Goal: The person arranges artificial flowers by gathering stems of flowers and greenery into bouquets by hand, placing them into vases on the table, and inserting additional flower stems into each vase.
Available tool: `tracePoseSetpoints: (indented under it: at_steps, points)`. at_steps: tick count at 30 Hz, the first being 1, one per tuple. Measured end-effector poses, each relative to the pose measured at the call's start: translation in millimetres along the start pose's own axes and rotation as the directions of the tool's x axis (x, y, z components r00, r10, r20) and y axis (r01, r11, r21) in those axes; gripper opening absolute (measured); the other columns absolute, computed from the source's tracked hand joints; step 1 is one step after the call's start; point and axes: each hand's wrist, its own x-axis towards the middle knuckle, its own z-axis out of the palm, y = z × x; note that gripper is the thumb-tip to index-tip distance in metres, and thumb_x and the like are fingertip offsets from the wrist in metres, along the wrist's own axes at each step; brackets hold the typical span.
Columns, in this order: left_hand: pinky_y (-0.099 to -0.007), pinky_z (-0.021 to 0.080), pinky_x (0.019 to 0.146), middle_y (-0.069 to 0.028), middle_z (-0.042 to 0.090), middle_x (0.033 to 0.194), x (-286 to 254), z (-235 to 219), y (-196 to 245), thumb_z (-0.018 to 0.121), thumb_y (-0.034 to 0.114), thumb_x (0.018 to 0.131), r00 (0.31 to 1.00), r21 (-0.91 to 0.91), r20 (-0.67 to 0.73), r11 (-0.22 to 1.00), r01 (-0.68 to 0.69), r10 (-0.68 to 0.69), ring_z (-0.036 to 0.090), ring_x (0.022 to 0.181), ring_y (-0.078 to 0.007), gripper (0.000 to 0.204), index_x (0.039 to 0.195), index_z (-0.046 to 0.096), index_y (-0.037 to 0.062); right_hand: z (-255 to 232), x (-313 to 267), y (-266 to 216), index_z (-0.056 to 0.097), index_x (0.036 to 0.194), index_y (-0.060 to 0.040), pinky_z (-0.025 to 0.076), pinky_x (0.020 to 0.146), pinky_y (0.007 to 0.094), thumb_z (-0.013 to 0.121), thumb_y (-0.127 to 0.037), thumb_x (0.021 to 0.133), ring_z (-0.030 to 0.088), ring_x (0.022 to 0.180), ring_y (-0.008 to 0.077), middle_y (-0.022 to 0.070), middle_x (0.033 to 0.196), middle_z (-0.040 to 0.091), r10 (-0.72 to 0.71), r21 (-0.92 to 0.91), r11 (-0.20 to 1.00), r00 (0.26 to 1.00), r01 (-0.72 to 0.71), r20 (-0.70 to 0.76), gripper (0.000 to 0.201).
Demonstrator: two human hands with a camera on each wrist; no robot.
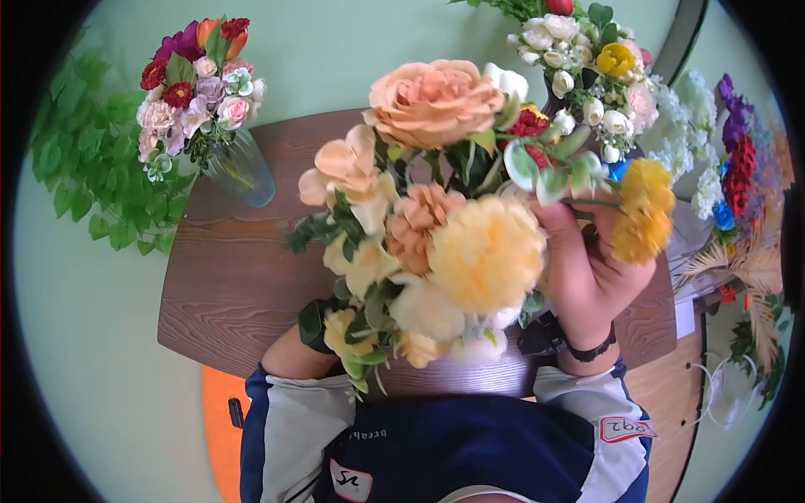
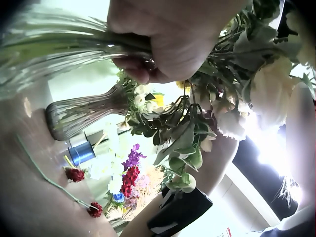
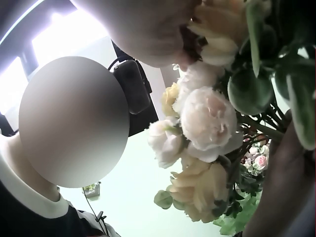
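A large bouquet of peach, cream, white and yellow flowers point(image 1: 432, 239) fills the middle of the head view. Below its foliage, my left hand point(image 2: 168, 39) curls round the neck of a clear ribbed glass vase point(image 2: 54, 47), with stems inside; in the head view the flowers hide this hand. My right hand point(image 1: 591, 268) is at the bouquet's right side, thumb and fingers curled together at the stem of a yellow flower point(image 1: 644, 214) that juts outward. Blossoms partly hide its fingertips. Pale pink-white roses point(image 3: 208, 118) sit close under the right hand in the right wrist view.
On the dark wooden table point(image 1: 226, 293) a glass vase of mixed flowers point(image 1: 201, 109) stands at the back left; another arrangement of white flowers point(image 1: 579, 75) is at the back right. Loose red flowers point(image 2: 75, 174) lie on the tabletop near a blue spool point(image 2: 82, 153). Green leaves point(image 1: 92, 151) hang on the left.
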Motion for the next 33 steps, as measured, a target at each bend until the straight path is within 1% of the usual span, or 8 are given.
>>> tracePoseSetpoints:
  at_steps: [3, 6, 9, 14, 16, 22, 29, 33]
  points:
    - [-0.0325, 0.032, 0.086, -0.0102, 0.044, 0.109, 0, -1, 1, 0.046, 0.02, 0.092, 1.0, 0.005, -0.001, 1.0, -0.007, 0.007, 0.042, 0.099, -0.0197, 0.031, 0.117, 0.042, 0.0031, 1, 1, 0, 0.061, 0.076, -0.0001, 0.043, 0.05, 0.0302, 0.071, 0.001, 0.07, 0.057, 0.054, 0.0237, 0.0089, 0.066, 0.061, -0.011, -0.032, 0.999, 1.0, 0.011, 0.016, 0.011]
    - [-0.0325, 0.032, 0.085, -0.0101, 0.045, 0.108, 1, -1, 0, 0.046, 0.02, 0.092, 1.0, 0.01, -0.003, 1.0, -0.011, 0.011, 0.042, 0.098, -0.0196, 0.03, 0.117, 0.042, 0.0032, -2, 4, -2, 0.06, 0.074, 0.0005, 0.041, 0.047, 0.0304, 0.066, 0.001, 0.074, 0.057, 0.051, 0.0233, 0.0104, 0.072, 0.063, 0.18, 0.068, 0.976, 0.94, -0.207, 0.289, 0.006]
    - [-0.0324, 0.032, 0.085, -0.0101, 0.045, 0.108, 4, -1, 0, 0.046, 0.02, 0.092, 1.0, 0.017, 0.001, 1.0, -0.005, 0.005, 0.042, 0.098, -0.0196, 0.03, 0.116, 0.042, 0.0032, 5, 2, 0, 0.063, 0.082, 0.0021, 0.045, 0.054, 0.0284, 0.064, 0.0, 0.076, 0.06, 0.061, 0.0207, 0.0091, 0.077, 0.064, 0.267, 0.246, 0.895, 0.889, -0.372, 0.372, 0.007]
    - [-0.0323, 0.033, 0.084, -0.0099, 0.045, 0.107, 5, -3, 2, 0.046, 0.02, 0.092, 1.0, 0.028, 0.001, 1.0, -0.006, 0.006, 0.042, 0.097, -0.0195, 0.03, 0.116, 0.042, 0.0032, 3, 4, 7, 0.065, 0.089, 0.0012, 0.046, 0.065, 0.0305, 0.062, 0.002, 0.073, 0.059, 0.077, 0.0213, 0.0092, 0.083, 0.064, 0.23, 0.24, 0.934, 0.96, -0.263, 0.158, 0.016]
    - [-0.0323, 0.033, 0.084, -0.0099, 0.045, 0.107, 4, -4, 1, 0.047, 0.02, 0.091, 1.0, 0.032, -0.003, 0.999, -0.007, 0.007, 0.042, 0.097, -0.0195, 0.03, 0.116, 0.042, 0.0033, -2, 7, 15, 0.064, 0.087, 0.002, 0.045, 0.06, 0.0284, 0.062, 0.001, 0.069, 0.057, 0.068, 0.0206, 0.0095, 0.083, 0.064, -0.02, 0.186, 0.983, 0.989, -0.008, 0.147, 0.018]
    - [-0.0321, 0.033, 0.083, -0.0097, 0.045, 0.106, 6, -5, 2, 0.047, 0.02, 0.091, 1.0, 0.043, -0.001, 0.999, -0.007, 0.007, 0.043, 0.096, -0.0193, 0.029, 0.115, 0.043, 0.0033, -4, 1, 7, 0.062, 0.081, 0.0042, 0.047, 0.06, 0.0246, 0.065, 0.007, 0.069, 0.061, 0.066, 0.014, 0.0082, 0.08, 0.067, 0.069, 0.077, 0.992, 0.953, -0.096, 0.297, 0.012]
    - [-0.032, 0.033, 0.082, -0.0096, 0.045, 0.105, 7, -7, 5, 0.047, 0.02, 0.091, 1.0, 0.056, -0.005, 0.998, -0.019, 0.019, 0.043, 0.095, -0.0192, 0.029, 0.114, 0.043, 0.0034, 9, 1, 11, 0.065, 0.084, -0.0031, 0.035, 0.048, 0.0274, 0.066, -0.004, 0.065, 0.049, 0.046, 0.0182, 0.003, 0.058, 0.055, -0.063, 0.128, 0.991, 0.978, 0.038, 0.201, 0.019]
    - [-0.0319, 0.033, 0.082, -0.0095, 0.045, 0.104, 7, -9, 10, 0.047, 0.02, 0.091, 1.0, 0.072, -0.007, 0.997, -0.024, 0.025, 0.043, 0.094, -0.0191, 0.029, 0.114, 0.043, 0.0034, 4, -1, 0, 0.063, 0.078, 0.0009, 0.044, 0.056, 0.0269, 0.069, 0.005, 0.06, 0.061, 0.062, 0.0187, 0.0078, 0.074, 0.065, 0.049, -0.021, 0.999, 0.958, -0.045, 0.282, 0.019]
